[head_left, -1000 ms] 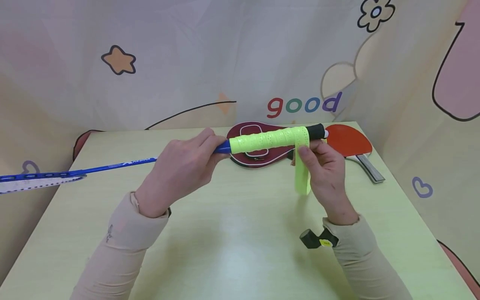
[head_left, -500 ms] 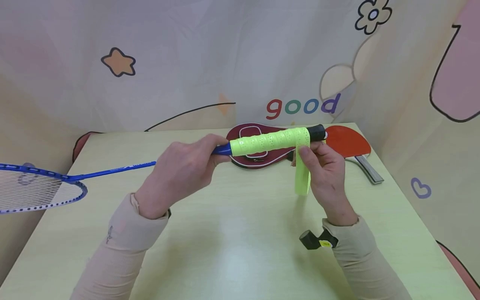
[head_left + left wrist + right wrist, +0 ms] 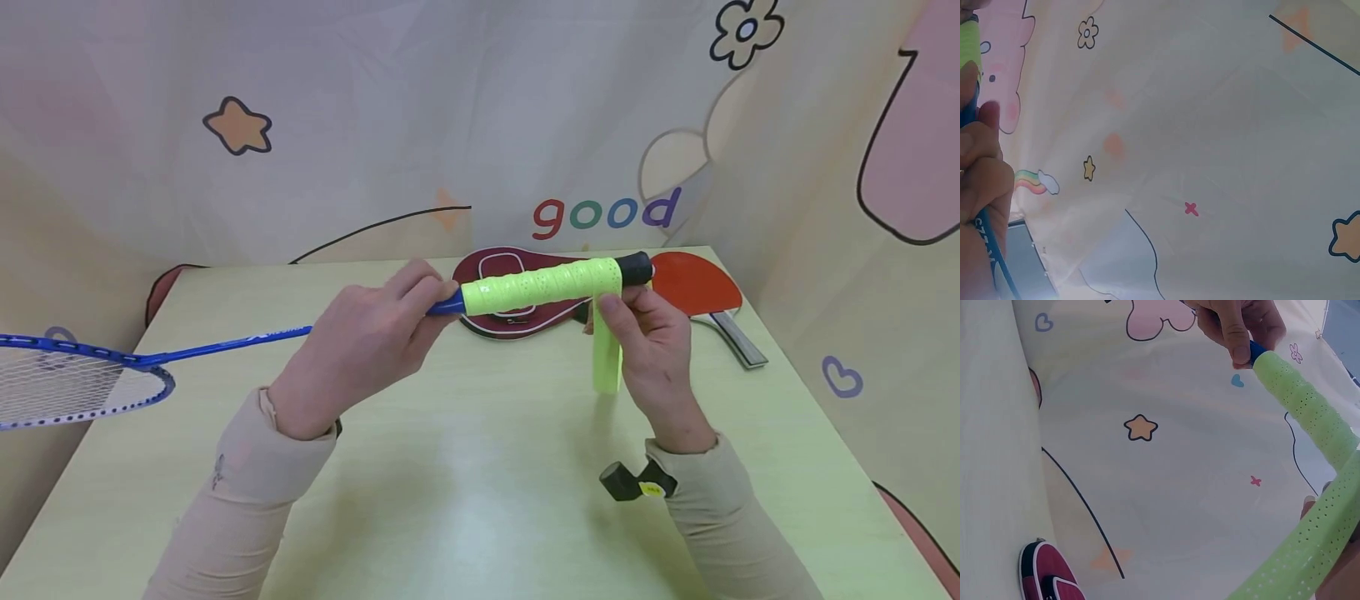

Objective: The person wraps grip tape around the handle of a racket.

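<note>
A blue badminton racket (image 3: 232, 342) is held above the table, its head at the far left. My left hand (image 3: 360, 346) grips it at the blue cone below the handle. Perforated yellow-green tape (image 3: 540, 285) covers most of the handle in overlapping turns; the black butt end (image 3: 635, 268) shows bare. A loose length of tape hangs down near the butt, pinched by my right hand (image 3: 658, 358) between thumb and fingers. In the right wrist view the wrapped handle (image 3: 1304, 403) slants from the left hand (image 3: 1238, 328) toward the loose tape (image 3: 1310, 544).
Behind the handle a dark red paddle case (image 3: 498, 327) with white trim lies on the pale table (image 3: 465, 500). To its right is a red table tennis paddle (image 3: 693, 282) with a grey handle. Printed cloth (image 3: 360, 125) stands behind the table.
The racket has rolled about its shaft, so its head, nearly edge-on a second ago, now shows its strings. My left fingers have shifted on the cone. The right hand keeps its pinch, nearly still.
</note>
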Motion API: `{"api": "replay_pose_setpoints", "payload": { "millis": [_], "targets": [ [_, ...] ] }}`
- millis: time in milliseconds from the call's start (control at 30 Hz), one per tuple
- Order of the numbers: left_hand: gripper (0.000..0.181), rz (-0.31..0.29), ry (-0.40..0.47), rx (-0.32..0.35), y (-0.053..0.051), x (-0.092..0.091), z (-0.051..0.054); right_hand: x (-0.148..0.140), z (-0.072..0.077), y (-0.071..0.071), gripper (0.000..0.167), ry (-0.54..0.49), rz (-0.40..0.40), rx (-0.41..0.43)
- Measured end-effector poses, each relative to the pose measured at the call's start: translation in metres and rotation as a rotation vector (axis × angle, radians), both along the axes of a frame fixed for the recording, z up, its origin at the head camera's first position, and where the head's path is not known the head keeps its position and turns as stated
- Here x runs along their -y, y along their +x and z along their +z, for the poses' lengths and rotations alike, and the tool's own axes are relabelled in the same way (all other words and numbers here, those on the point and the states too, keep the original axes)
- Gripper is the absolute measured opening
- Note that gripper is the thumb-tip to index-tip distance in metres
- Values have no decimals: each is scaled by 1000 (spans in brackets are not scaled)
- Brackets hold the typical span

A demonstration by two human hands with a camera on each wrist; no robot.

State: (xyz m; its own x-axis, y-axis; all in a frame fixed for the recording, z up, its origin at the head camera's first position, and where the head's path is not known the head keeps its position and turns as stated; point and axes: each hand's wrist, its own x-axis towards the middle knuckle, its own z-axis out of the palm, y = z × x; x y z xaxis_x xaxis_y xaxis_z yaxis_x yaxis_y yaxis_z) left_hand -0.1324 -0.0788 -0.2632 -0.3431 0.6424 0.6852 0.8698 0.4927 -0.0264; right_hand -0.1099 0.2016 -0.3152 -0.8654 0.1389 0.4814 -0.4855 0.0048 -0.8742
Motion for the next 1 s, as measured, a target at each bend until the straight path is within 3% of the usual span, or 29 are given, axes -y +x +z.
{"api": "replay_pose_setpoints", "payload": {
  "millis": [333, 600, 867, 1000],
  "targets": [
    [28, 6, 20, -61, 1, -1, 2, -1, 2, 0, 12, -15, 2, -22],
    [21, -40, 70, -95, 0, -2, 1, -1, 3, 0, 11, -28, 9, -11],
    [23, -81, 65, -69, 0, 0, 0, 0, 4, -1, 12, -44, 20, -23],
    [26, -74, 40, -52, 1, 1, 2, 1, 4, -1, 12, -50, 25, -19]
  ]
}}
